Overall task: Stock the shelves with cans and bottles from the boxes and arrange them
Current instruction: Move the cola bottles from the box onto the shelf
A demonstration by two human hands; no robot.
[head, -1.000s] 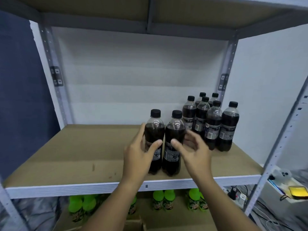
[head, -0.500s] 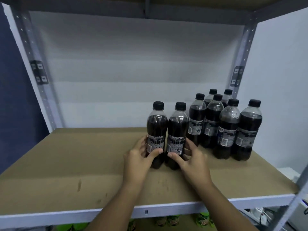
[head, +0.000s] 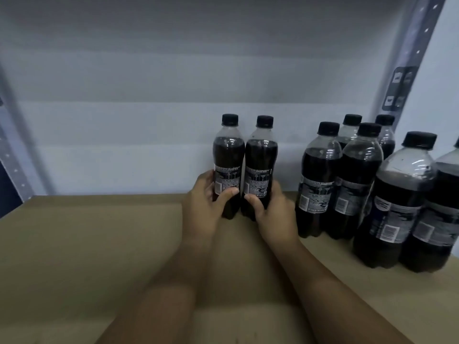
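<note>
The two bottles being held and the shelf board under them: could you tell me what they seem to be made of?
The two bottles: apparently clear glossy plastic, since highlights glint above the dark drink; caps matte black, likely plastic. Shelf board: matte brown, flat and grainless, probably fibreboard or cardboard.

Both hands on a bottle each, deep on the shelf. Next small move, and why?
Probably slide the pair right to join the standing group: left hand grips left bottle, right hand grips right bottle, and a bare gap of shelf separates them.
</note>
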